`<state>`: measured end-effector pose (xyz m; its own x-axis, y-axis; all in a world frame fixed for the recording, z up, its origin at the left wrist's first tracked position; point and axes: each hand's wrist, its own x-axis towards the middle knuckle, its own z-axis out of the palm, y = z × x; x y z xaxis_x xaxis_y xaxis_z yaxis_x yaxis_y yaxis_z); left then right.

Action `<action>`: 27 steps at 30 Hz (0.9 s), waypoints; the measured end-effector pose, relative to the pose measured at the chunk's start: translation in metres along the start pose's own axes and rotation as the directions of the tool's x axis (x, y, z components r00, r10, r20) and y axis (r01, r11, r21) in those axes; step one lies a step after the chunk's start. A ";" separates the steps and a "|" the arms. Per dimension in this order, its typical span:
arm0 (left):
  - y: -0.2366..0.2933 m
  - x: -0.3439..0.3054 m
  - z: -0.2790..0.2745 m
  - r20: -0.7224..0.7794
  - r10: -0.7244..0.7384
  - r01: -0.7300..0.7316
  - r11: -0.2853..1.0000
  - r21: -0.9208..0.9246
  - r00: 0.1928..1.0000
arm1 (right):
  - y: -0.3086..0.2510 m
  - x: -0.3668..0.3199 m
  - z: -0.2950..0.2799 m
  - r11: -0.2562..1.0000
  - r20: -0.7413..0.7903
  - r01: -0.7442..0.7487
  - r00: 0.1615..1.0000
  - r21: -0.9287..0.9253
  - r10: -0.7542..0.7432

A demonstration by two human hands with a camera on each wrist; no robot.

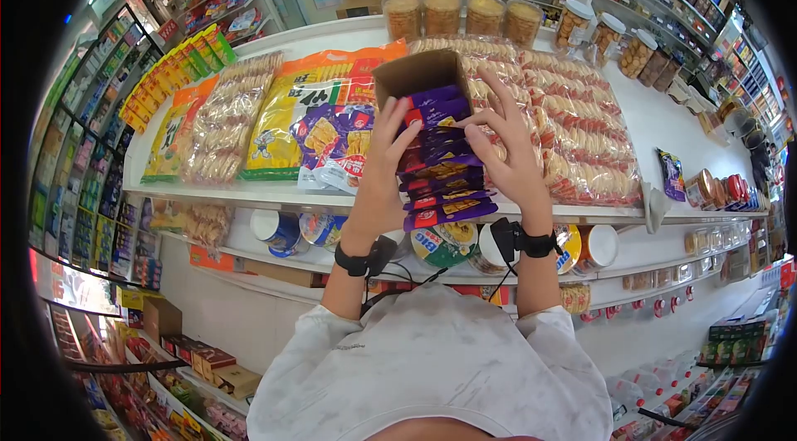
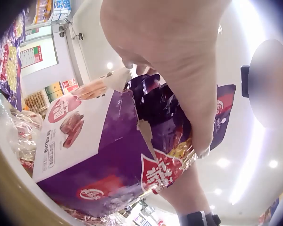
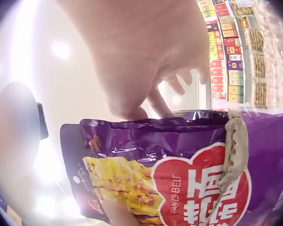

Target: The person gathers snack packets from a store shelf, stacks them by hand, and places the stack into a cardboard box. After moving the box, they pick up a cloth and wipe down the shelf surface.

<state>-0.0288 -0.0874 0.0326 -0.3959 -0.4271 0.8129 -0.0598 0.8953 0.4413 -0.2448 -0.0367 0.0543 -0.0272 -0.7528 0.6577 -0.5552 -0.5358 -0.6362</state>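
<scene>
A cardboard box [image 1: 422, 74] with an open top tilts over the counter's front edge, packed with a row of purple snack packets [image 1: 444, 167]. Several packets lean out toward my body. My left hand [image 1: 383, 160] lies along the left side of the row, fingertips at the packets. From the right, my right hand [image 1: 505, 142] reaches in, its index finger and thumb touching the packet tops while other fingers spread above. In the left wrist view, the purple-and-white box side [image 2: 94, 160] has a torn rim. A packet [image 3: 127, 174] with a yellow picture fills the right wrist view.
Bagged round crackers [image 1: 573, 125] cover the counter right of the box, yellow snack bags [image 1: 286, 117] the left. Lidded jars [image 1: 442, 13] stand behind. Instant noodle tubs [image 1: 446, 243] sit on the shelf below. Loaded shelves [image 1: 91, 167] line both sides.
</scene>
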 end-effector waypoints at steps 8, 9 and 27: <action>-0.007 -0.018 -0.001 0.142 0.101 -0.108 0.993 0.047 0.985 | -0.016 0.025 -0.006 0.963 0.036 0.102 0.995 -0.249 -0.096; -0.004 -0.018 -0.001 0.145 0.109 -0.120 0.990 0.069 0.983 | -0.019 0.027 -0.004 0.943 0.021 0.096 0.995 -0.317 -0.094; 0.016 0.002 -0.010 0.187 -0.071 0.066 0.997 0.030 0.980 | -0.020 0.003 -0.018 0.979 0.135 0.084 0.989 -0.186 -0.059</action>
<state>-0.0210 -0.0749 0.0450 -0.5549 -0.4582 0.6944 -0.1131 0.8684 0.4827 -0.2490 -0.0211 0.0763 0.1180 -0.7646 0.6336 -0.7001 -0.5165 -0.4930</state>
